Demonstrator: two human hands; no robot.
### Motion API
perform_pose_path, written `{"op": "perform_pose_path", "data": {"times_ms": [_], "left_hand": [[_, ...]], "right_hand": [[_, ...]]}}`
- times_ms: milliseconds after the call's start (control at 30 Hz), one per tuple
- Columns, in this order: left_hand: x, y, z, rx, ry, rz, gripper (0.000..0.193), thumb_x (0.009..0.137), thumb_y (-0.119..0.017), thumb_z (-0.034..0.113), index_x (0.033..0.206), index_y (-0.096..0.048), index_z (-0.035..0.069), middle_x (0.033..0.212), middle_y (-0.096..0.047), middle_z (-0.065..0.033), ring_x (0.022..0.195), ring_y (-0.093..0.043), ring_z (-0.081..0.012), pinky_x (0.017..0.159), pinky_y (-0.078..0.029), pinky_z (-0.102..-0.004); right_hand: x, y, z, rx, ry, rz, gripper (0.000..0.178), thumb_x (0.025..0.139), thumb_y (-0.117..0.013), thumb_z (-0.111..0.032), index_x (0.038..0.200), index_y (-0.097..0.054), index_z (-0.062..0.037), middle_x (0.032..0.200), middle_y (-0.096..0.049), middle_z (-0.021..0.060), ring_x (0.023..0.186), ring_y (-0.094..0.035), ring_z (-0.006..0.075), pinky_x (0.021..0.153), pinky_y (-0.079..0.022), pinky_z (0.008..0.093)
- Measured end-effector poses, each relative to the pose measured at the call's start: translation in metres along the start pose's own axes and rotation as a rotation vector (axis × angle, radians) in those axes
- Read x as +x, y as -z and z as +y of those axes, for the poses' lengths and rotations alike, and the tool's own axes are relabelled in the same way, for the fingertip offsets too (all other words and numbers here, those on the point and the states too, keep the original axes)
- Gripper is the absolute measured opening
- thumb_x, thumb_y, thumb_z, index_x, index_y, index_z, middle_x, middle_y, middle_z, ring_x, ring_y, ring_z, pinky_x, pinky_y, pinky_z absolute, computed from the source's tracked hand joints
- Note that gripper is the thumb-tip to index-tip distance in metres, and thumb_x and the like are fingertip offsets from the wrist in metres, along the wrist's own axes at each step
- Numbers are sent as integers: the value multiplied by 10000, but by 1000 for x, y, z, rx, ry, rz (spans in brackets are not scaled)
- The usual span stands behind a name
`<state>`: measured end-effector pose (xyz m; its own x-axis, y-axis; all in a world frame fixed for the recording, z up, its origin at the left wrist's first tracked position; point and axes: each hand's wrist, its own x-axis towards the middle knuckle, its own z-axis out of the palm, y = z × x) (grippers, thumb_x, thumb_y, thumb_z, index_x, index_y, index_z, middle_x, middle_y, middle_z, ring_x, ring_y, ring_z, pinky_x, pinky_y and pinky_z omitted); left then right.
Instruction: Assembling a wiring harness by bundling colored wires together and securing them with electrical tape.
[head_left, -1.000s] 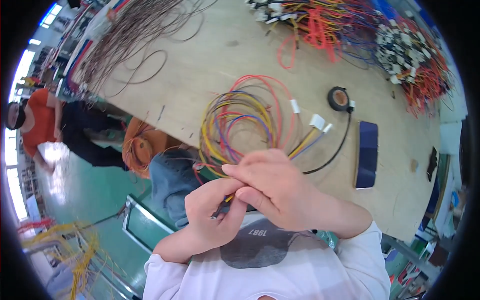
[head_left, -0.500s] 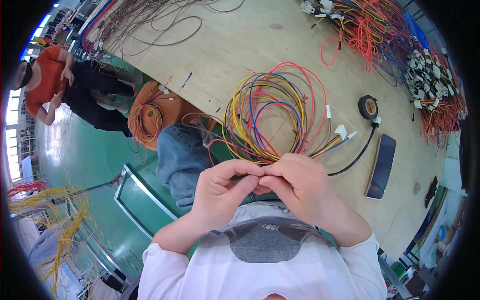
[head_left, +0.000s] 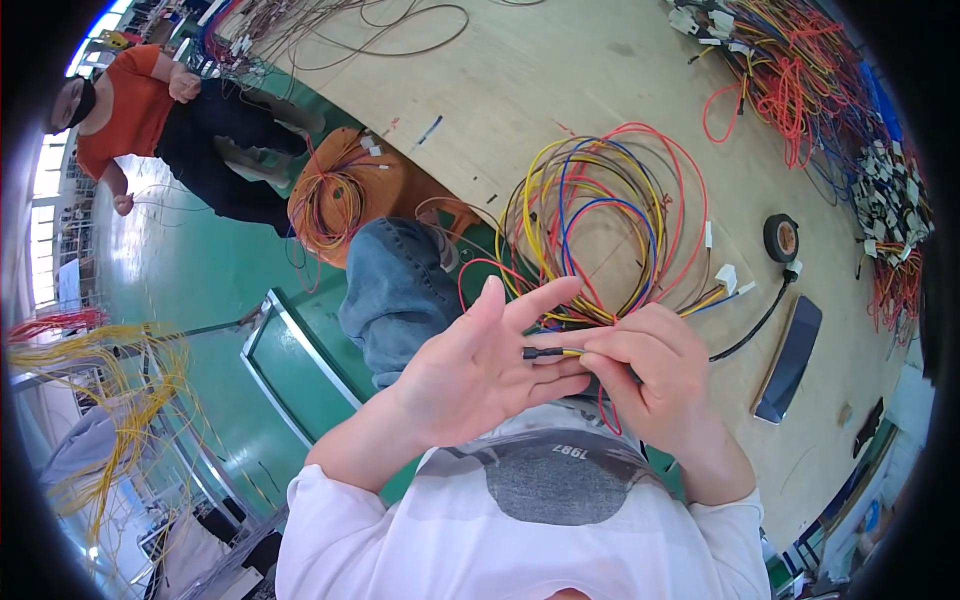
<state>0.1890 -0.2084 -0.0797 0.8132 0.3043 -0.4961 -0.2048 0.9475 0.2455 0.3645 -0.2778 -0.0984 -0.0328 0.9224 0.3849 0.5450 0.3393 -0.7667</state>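
My right hand [head_left: 655,370] pinches a short length of thin wires, one of them yellow, between thumb and forefinger. A small black connector end [head_left: 542,353] on these wires points left, in front of my left palm. My left hand [head_left: 455,375] is open, palm up, its fingers spread below and beside the wires. Just beyond both hands, a coil of red, yellow, blue and brown wires [head_left: 657,255] lies on the table, with a white plug [head_left: 726,277] at its right. A red wire loop [head_left: 606,412] hangs below my right hand.
Right of the coil on the wooden table [head_left: 480,120] are black tape [head_left: 781,239], a black cable [head_left: 755,327] and a phone [head_left: 788,360]. Wire bundles [head_left: 790,95] fill the far right. A coil on an orange stool [head_left: 330,208] and a co-worker [head_left: 145,110] are at left.
My left hand has let go of the pinched spot and spread open, uncovering the black connector end. My right hand keeps its pinch. The view has shifted, and the co-worker's arms have moved apart.
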Motion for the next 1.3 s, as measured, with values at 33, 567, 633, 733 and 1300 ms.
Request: {"op": "perform_pose_path", "data": {"times_ms": [33, 567, 633, 733, 1300], "left_hand": [[1, 1, 1, -8, 22, 6, 679, 903, -191, 545, 1389, -117, 78, 1312, -322, -280, 1204, -373, -355, 1034, -252, -450], [1, -4, -2, 144, -18, -11, 619, 875, -491, 68, 1373, -124, 46, 1292, -390, -201, 1146, -453, -221, 981, -355, -341], [3, -4, -4, 176, -12, 2, 607, 882, -475, 69, 1373, -120, 45, 1278, -407, -202, 1133, -465, -219, 970, -368, -339], [2, -8, -1, 242, -20, 36, 560, 891, -410, 18, 1373, -124, 30, 1257, -427, -233, 1135, -478, -290, 958, -390, -388], [-3, -8, -2, 318, -3, 89, 591, 872, -491, 87, 1367, -173, 27, 1193, -472, -274, 1082, -510, -360, 895, -447, -396]], "right_hand": [[0, -1, 1, -3, -4, -2, 147, 649, -679, -11, 759, -582, -14, 690, -552, 77, 603, -536, 235, 516, -425, 323], [1, 4, 6, 3, 86, -48, 176, 636, -693, -38, 775, -587, -25, 703, -550, 61, 577, -524, 221, 499, -417, 314], [1, 6, 6, -1, 73, -57, 170, 640, -688, -33, 775, -584, -24, 700, -550, 60, 581, -524, 221, 505, -418, 313], [0, 10, 10, 160, -41, -88, 134, 660, -671, -16, 755, -577, -18, 688, -549, 62, 594, -526, 216, 522, -418, 302], [-3, 33, 17, 562, -529, -279, 72, 656, -596, 19, 716, -595, -19, 692, -567, 43, 664, -534, 139, 602, -412, 258]]}}
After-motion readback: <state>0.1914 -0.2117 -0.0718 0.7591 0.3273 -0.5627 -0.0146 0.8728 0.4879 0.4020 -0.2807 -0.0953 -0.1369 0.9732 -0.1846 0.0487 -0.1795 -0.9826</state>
